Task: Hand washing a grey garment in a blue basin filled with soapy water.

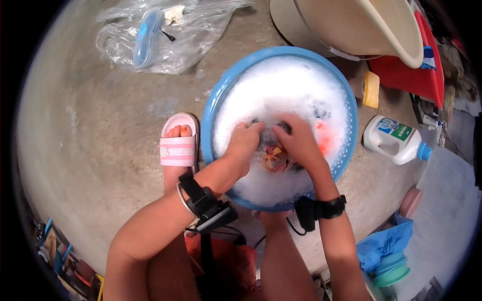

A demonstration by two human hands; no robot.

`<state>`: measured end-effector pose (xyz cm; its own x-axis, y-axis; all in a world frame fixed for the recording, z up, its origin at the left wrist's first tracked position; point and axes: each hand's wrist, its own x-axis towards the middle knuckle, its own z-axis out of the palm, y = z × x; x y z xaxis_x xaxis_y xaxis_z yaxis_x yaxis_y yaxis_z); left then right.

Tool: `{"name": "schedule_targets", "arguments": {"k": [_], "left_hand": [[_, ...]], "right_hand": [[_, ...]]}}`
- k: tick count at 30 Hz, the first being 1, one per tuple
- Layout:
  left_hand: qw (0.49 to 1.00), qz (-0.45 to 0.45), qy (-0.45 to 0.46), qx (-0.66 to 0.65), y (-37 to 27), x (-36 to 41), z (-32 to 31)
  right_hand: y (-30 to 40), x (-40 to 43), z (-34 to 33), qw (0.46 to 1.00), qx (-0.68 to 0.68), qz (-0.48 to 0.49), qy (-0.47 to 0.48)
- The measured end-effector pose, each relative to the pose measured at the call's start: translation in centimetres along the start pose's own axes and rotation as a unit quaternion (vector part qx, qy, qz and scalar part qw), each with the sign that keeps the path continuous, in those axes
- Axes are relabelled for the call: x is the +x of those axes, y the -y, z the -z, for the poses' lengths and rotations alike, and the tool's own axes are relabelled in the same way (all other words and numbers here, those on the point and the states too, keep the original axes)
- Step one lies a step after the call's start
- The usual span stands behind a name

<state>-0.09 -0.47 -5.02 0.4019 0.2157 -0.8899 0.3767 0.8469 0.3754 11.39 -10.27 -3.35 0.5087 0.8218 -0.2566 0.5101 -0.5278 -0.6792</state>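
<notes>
A round blue plastic basin (211, 113) stands on the floor before me, filled with thick white suds (278, 82). Over its middle, my left hand (243, 141) and my right hand (297, 137) face each other in the foam. Bits of wet dark cloth (285, 127) show between the thumb and fingers of each hand; most of it is hidden by suds. Just below the hands, a red and yellow patterned cloth (274, 157) surfaces in the water. Orange-red cloth (323, 140) shows through the foam to the right of my right hand.
Right of the basin are a yellow soap bar (371, 89) and a white detergent jug (391, 139) with a blue cap. A large cream bucket (308, 30) is tilted behind, beside a red basin (403, 75). Clear plastic sheeting (199, 49) lies at upper left. My foot wears a pink slide sandal (178, 150).
</notes>
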Motion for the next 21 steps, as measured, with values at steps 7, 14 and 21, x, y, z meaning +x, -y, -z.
{"name": "schedule_targets", "arguments": {"k": [7,14,21], "left_hand": [[1.000,-0.012,0.009,-0.005,0.2,-0.1,-0.1],[0.998,-0.018,0.056,-0.028,-0.9,-1.2,0.1],[0.985,0.002,0.172,0.025,-2.1,-3.1,-0.9]], "right_hand": [[1.8,-1.6,2.8,0.980,0.137,-0.078,-0.121],[4.2,-1.8,4.0,0.968,0.181,-0.006,-0.172],[5.1,-2.0,6.2,0.949,0.214,0.018,-0.230]]}}
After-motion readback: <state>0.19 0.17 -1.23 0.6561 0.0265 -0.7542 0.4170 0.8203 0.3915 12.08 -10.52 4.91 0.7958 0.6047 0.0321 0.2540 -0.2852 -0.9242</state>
